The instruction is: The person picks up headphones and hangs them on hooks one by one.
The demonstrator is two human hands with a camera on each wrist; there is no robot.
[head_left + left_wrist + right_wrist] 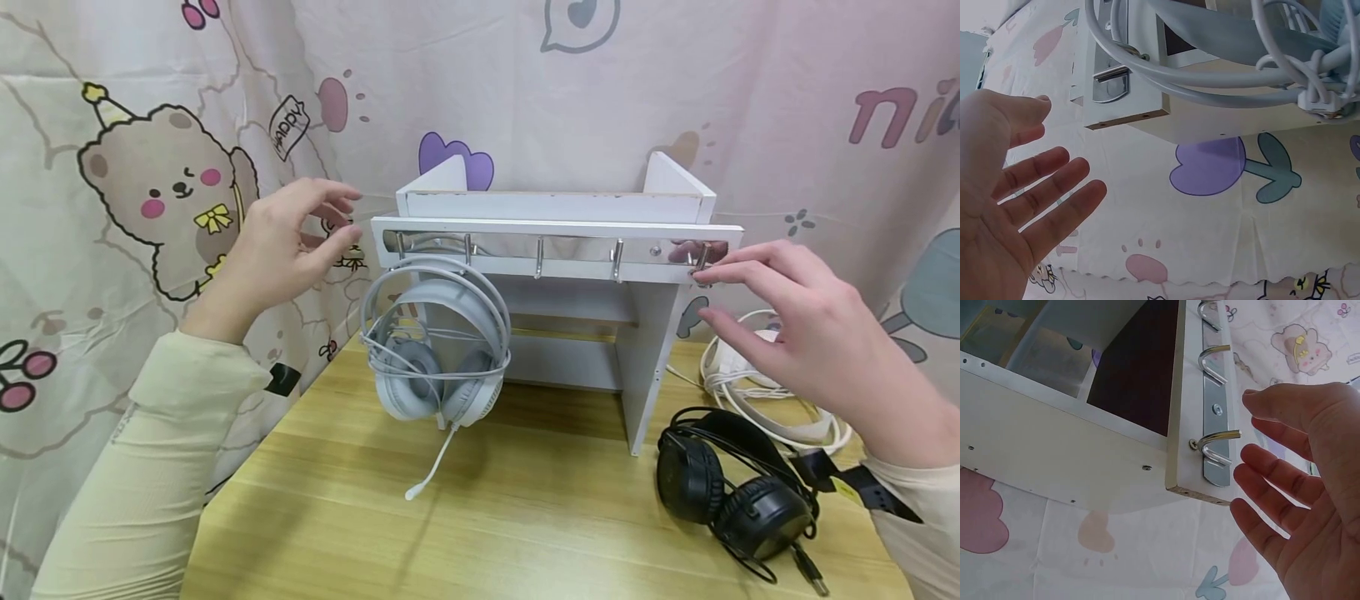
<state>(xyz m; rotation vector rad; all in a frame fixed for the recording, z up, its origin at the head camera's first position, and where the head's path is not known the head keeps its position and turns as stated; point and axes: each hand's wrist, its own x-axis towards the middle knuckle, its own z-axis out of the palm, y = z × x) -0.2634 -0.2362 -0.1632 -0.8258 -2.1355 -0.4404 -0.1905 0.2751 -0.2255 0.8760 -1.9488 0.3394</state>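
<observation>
Looks like the left hand (281, 246) and right hand (810, 321) are both empty and wide apart, the left one nearer the white over-ear headset (465, 298), which is just dangling near the left end of the long white metal-hooked board (573, 268) running crosswise between them.

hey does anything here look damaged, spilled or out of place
Only the white shelf: along its upper front panel, the edge shows uneven brownish marks, so the coating may be chipped. Nothing looks spilled, and the white headset hangs from hooks.
</observation>
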